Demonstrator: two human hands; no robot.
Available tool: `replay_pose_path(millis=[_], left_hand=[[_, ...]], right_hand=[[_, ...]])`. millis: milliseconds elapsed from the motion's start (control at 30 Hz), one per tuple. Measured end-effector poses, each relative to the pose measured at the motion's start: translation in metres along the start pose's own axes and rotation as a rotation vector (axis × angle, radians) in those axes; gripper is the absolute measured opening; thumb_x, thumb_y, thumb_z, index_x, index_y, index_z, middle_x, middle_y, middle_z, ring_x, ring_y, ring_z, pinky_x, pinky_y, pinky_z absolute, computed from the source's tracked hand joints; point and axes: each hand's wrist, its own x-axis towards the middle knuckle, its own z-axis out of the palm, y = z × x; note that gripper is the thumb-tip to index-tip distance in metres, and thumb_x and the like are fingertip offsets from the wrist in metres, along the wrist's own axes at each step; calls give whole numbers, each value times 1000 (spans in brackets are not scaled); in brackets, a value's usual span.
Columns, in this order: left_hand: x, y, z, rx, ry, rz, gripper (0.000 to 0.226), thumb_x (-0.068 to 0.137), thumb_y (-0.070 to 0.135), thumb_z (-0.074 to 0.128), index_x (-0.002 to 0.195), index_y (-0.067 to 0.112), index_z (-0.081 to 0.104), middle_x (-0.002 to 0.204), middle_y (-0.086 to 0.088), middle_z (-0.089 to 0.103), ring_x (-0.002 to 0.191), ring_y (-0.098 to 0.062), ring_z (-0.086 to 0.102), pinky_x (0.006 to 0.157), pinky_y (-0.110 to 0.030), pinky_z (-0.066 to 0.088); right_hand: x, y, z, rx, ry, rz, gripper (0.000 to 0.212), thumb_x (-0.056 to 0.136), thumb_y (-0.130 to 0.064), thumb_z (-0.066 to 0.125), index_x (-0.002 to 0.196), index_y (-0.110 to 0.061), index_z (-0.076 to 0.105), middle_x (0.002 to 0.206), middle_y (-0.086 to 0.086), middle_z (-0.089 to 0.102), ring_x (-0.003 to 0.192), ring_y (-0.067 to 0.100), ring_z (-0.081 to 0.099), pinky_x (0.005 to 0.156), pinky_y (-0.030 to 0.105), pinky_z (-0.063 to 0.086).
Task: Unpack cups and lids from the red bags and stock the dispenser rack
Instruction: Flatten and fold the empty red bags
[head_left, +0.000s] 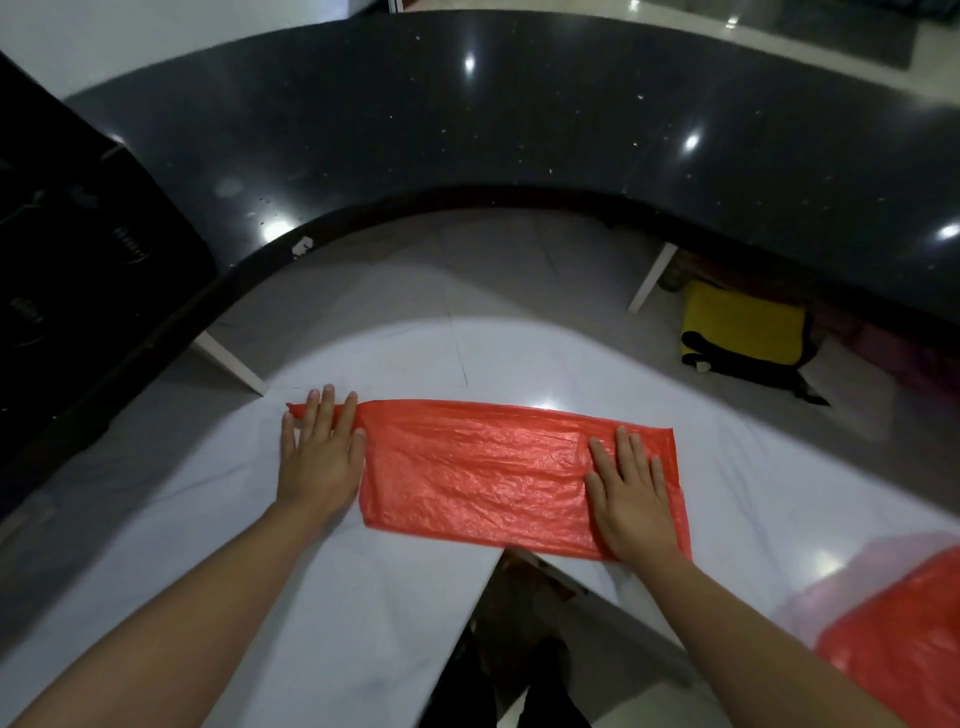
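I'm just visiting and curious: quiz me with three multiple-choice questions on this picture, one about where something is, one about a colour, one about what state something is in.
1. Where does the flattened bag lie?
A. on the white counter
B. on the dark raised counter
C. on the floor

2. What colour is the bag on the lower shelf at right?
A. blue
B. yellow with black trim
C. green

3. How do the left hand and right hand meet the flattened bag?
A. both grip it in fists
B. both lie flat, fingers straight, one at each end
C. neither touches it

Answers:
1 A, the red plastic is spread on the white surface.
2 B, its body is yellow and its strap black.
3 B, both palms press down on the bag's ends.
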Motion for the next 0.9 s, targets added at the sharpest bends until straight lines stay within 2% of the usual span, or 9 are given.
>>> replay_pose_path(millis=[167, 300, 400, 467, 567, 633, 767, 900], left_hand=[[-7, 68, -2, 35, 78, 250, 61, 100, 36, 23, 159, 21, 29, 168, -8, 18, 156, -26, 8, 124, -56, 5], [-19, 142, 29, -10, -59, 324, 59, 103, 41, 13, 161, 30, 9, 170, 0, -3, 155, -18, -13, 125, -52, -3], [-21, 163, 47, 18, -121, 312, 58, 105, 44, 10, 161, 33, -1, 169, 2, -10, 153, -17, -21, 124, -49, -8], [-19, 157, 50, 52, -107, 333, 58, 105, 45, 11, 161, 34, 1, 170, 2, -7, 154, -18, -18, 124, -48, -8], [-13, 132, 47, 42, -39, 355, 57, 104, 44, 20, 160, 33, 21, 169, 1, 11, 156, -19, 2, 125, -47, 1], [-5, 109, 42, 28, -20, 333, 57, 104, 43, 23, 159, 31, 26, 169, 0, 14, 156, -20, 6, 126, -46, 4], [13, 63, 33, -1, -36, 226, 59, 104, 48, 14, 161, 32, 17, 170, -1, 1, 156, -19, -6, 127, -44, 1], [20, 22, 25, -38, -21, 85, 62, 103, 53, 6, 162, 33, 8, 170, 0, -7, 155, -15, -15, 127, -42, -1]], right_hand=[[8, -36, -14, 167, 3, -100, 67, 99, -59, -10, 159, -36, 9, 167, -10, -10, 149, 7, -29, 122, 37, -17], [23, -78, -14, 195, -22, -191, 67, 97, -48, -3, 160, -33, 11, 165, -14, -6, 151, 8, -25, 123, 38, -16], [30, -86, 1, 130, -95, -189, 63, 99, -40, 8, 161, -31, 2, 167, -10, -9, 151, 12, -25, 124, 42, -13], [30, -79, 12, 37, -83, -180, 61, 102, -40, 9, 160, -30, -4, 168, -6, -13, 150, 13, -27, 125, 43, -12], [29, -63, 18, -17, -5, -143, 59, 105, -48, 9, 161, -31, 1, 168, -4, -9, 153, 15, -19, 126, 47, -5], [29, -46, 17, -16, 23, -87, 60, 105, -53, 5, 161, -33, 2, 168, -6, -7, 154, 13, -17, 126, 47, -4], [24, -4, 10, -30, 59, -5, 60, 105, -57, 3, 160, -36, -7, 169, -7, -9, 153, 11, -18, 126, 43, -6], [16, 25, 2, -24, 96, 52, 60, 105, -56, 8, 161, -34, 0, 170, -4, 0, 154, 11, -12, 127, 41, -1]])
